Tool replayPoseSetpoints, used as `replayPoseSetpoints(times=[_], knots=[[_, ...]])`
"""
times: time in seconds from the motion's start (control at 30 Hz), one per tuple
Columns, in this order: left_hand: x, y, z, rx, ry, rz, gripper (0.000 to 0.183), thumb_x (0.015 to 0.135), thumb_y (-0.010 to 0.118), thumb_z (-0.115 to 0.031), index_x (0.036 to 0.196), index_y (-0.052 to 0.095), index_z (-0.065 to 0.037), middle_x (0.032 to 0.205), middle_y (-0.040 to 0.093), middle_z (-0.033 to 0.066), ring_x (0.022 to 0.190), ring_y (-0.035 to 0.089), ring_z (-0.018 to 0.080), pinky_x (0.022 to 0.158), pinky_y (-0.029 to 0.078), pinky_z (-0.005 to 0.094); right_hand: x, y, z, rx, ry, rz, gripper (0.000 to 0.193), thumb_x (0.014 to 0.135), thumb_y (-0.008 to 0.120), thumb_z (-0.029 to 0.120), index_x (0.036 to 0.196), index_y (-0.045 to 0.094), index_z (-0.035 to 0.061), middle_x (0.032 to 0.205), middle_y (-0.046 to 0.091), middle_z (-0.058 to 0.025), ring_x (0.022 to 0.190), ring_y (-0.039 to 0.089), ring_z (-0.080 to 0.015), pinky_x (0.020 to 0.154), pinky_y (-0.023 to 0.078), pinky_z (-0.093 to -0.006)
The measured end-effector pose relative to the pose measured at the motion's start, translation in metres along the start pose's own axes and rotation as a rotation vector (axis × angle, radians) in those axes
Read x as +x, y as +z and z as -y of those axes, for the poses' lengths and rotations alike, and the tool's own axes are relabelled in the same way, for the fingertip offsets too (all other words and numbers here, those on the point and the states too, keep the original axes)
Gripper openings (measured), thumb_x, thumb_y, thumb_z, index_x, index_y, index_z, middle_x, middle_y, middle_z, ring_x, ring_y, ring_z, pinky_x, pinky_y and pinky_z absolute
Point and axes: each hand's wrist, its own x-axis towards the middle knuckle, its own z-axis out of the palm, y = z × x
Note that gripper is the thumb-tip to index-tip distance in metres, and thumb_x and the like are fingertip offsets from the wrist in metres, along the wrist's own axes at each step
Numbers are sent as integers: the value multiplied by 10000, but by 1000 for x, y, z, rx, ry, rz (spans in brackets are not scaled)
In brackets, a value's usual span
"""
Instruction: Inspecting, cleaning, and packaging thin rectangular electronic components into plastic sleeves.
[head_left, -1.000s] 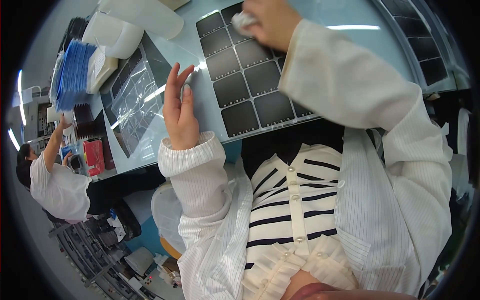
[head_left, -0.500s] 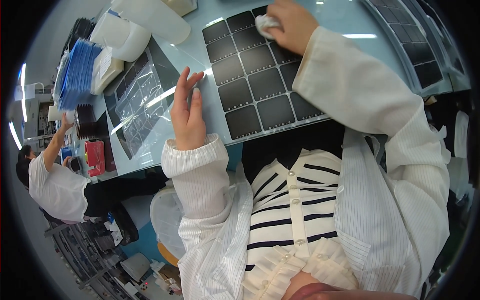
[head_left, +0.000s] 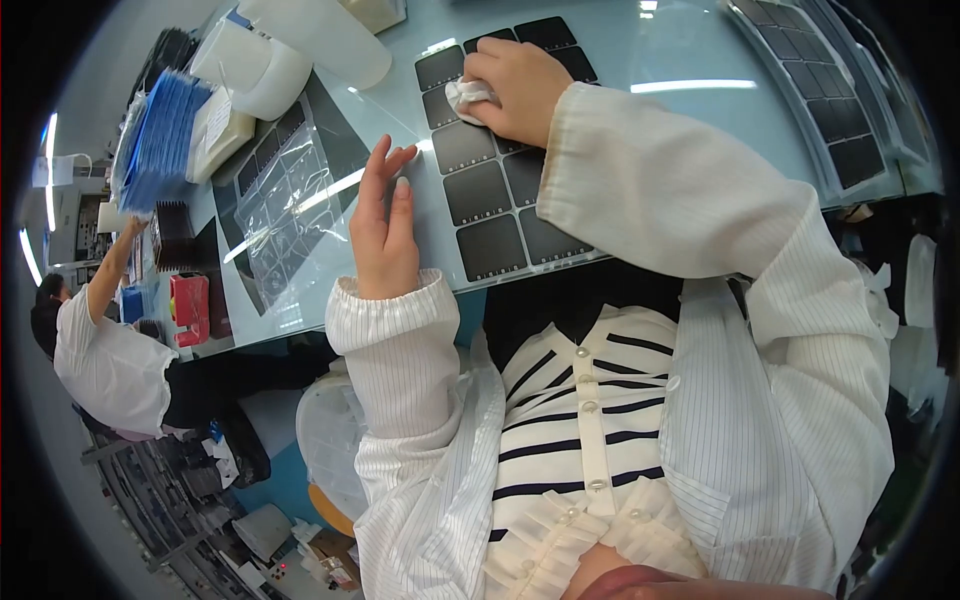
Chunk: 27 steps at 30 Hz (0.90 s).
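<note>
A sheet of dark rounded rectangular panels (head_left: 477, 192) lies on the glass-like table in front of me, each panel with a row of small pale marks along one edge. My right hand (head_left: 520, 92) is closed round a crumpled white wipe (head_left: 470, 101) and presses it on the panels near the sheet's left side. The hand and sleeve cover part of the sheet. My left hand (head_left: 384, 225) rests at the sheet's left edge, fingers stretched out and apart, with nothing in it.
Left of my left hand lies a clear plastic sheet (head_left: 290, 205) over dark film. Beyond stand a white cylindrical container (head_left: 320, 40), a stack of blue sheets (head_left: 160, 140) and a red object (head_left: 189, 310). More dark panels (head_left: 835, 110) lie far right. Another person (head_left: 115, 360) sits at left.
My right hand has moved left and slightly nearer with the wipe, uncovering panels at the far right of the sheet. My left hand has hardly moved.
</note>
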Motion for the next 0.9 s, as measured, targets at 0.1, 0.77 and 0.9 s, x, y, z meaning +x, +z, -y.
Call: replayPoseSetpoints(times=[0.1, 0.77, 0.9], knots=[[-2, 0, 4, -44, -68, -16, 431, 917, 438, -51, 1347, 406, -41, 1185, 582, 106, 1142, 506, 193, 957, 365, 298, -15, 8, 31, 104, -68, 97, 229, 682, 714, 167, 807, 566, 46, 817, 529, -113, 786, 568, -292, 676, 453, -379], [-2, -5, 7, -126, -85, -97, 370, 931, 465, -94, 1294, 461, -19, 1126, 614, 78, 892, 503, 73, 782, 381, 195, 1, 24, 27, -47, -17, 102, 251, 707, 710, 255, 796, 574, 64, 808, 548, -75, 767, 581, -259, 686, 444, -354], [-2, -6, 11, -150, -42, -114, 368, 926, 466, -86, 1288, 467, -20, 1114, 620, 81, 903, 509, 76, 782, 381, 195, -12, 20, 46, 43, -159, 149, 239, 719, 699, 256, 783, 566, 69, 804, 540, -73, 773, 575, -253, 691, 437, -345]])
